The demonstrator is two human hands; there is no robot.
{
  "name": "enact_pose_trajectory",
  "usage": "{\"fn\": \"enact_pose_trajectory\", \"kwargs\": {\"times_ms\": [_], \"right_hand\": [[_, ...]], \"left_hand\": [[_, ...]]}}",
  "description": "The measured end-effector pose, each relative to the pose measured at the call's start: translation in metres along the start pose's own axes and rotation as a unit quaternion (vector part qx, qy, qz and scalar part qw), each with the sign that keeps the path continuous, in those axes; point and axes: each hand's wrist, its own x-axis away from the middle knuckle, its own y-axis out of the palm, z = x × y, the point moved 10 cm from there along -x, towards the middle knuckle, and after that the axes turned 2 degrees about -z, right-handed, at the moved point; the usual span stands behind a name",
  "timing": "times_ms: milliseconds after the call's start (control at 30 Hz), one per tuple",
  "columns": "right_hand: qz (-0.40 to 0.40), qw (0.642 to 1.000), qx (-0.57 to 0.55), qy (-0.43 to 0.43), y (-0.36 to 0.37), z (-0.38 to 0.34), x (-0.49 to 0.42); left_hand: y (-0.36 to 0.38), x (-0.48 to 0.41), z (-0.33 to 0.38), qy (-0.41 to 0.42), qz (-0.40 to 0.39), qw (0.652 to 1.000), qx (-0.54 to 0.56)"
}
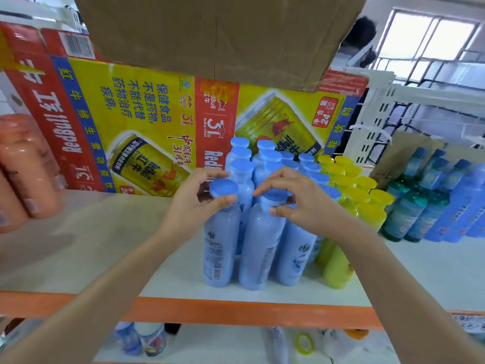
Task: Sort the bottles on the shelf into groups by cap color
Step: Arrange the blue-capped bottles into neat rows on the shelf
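Several blue-capped bottles [267, 158] stand grouped at the middle of the white shelf [110, 248]. To their right stands a group of yellow-capped bottles [357, 187]. My left hand [199, 203] grips the neck of the front left blue bottle [219, 248], thumb and fingers just under its cap. My right hand [294, 198] pinches the cap of the neighbouring front blue bottle [259, 248]. Both bottles stand upright on the shelf, touching the group.
Orange bottles [23, 169] lie blurred at the far left. Green and blue bottles [430, 203] stand at the right. A Red Bull carton [147, 111] forms the back wall and a brown box [215, 35] hangs overhead. The orange shelf edge [236, 311] runs in front.
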Motion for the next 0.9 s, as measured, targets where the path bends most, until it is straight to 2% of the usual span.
{"fn": "enact_pose_trajectory", "kwargs": {"times_ms": [67, 200, 433, 533, 667, 767, 900], "right_hand": [[0.021, 0.999, -0.024, -0.006, 0.000, -0.001, 0.003], [0.094, 0.995, -0.044, -0.001, -0.002, 0.000, 0.007], [0.161, 0.986, -0.022, -0.025, -0.007, 0.001, 0.007], [0.149, 0.988, -0.037, -0.026, -0.005, 0.002, 0.010], [0.095, 0.991, -0.075, -0.050, 0.002, -0.007, 0.008], [0.046, 0.991, -0.108, -0.057, 0.011, -0.014, 0.006], [0.040, 0.989, -0.129, -0.052, 0.009, -0.014, 0.007]], "left_hand": [[-0.003, 0.004, -0.006, -0.015, 0.045, 0.998, 0.028], [-0.002, 0.008, -0.009, -0.026, 0.075, 0.995, 0.052], [0.007, 0.013, -0.011, -0.029, 0.015, 0.990, 0.138], [0.009, 0.013, -0.021, -0.047, -0.010, 0.983, 0.178], [0.011, 0.012, -0.026, -0.063, -0.043, 0.972, 0.221], [0.014, 0.012, -0.023, -0.063, -0.064, 0.968, 0.234], [0.013, 0.013, -0.023, -0.052, -0.064, 0.971, 0.223]]}}
